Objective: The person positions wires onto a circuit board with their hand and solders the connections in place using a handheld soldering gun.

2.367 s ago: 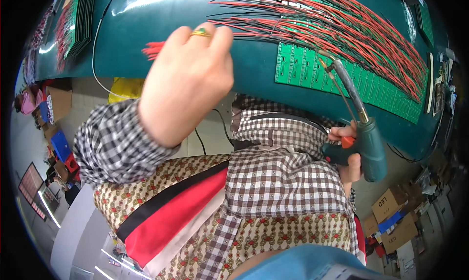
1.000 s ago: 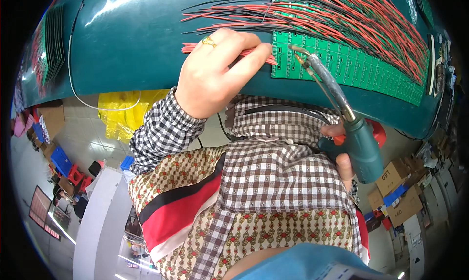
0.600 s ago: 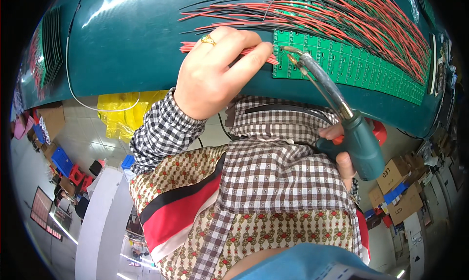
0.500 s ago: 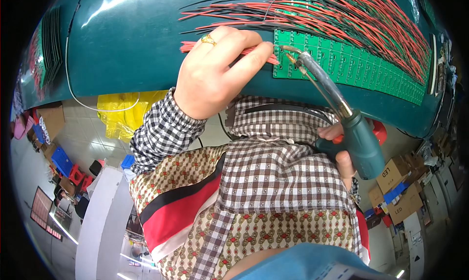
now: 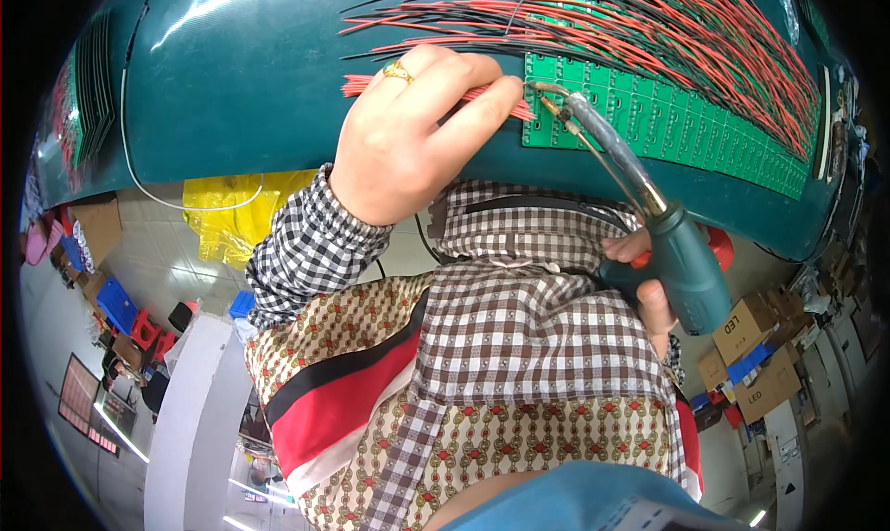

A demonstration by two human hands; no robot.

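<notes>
My left hand [image 5: 413, 132], a ring on one finger, is closed around a bundle of red wires [image 5: 363, 85]. Their short ends poke out beyond the thumb, by the left edge of a green circuit board panel [image 5: 640, 114]. In my right hand [image 5: 654, 310] is a soldering gun [image 5: 688, 270] with a dark green handle and a bent metal barrel. Its tip reaches the board's upper left corner, close to my left fingertips; whether it touches a pad is too small to tell. Red and black wires [image 5: 593, 31] fan out across the board's far side.
A dark green mat [image 5: 250, 95] covers the bench. Stacked boards with wires [image 5: 93, 95] stand at the far left, near a thin white cable [image 5: 130, 142]. A yellow plastic bag [image 5: 227, 216] lies below the bench edge. Cardboard boxes [image 5: 765, 383] are at the lower right.
The soldering gun's tip has shifted slightly left, closer to my left fingertips. My left hand, still around the red wires, has moved a touch up and to the right.
</notes>
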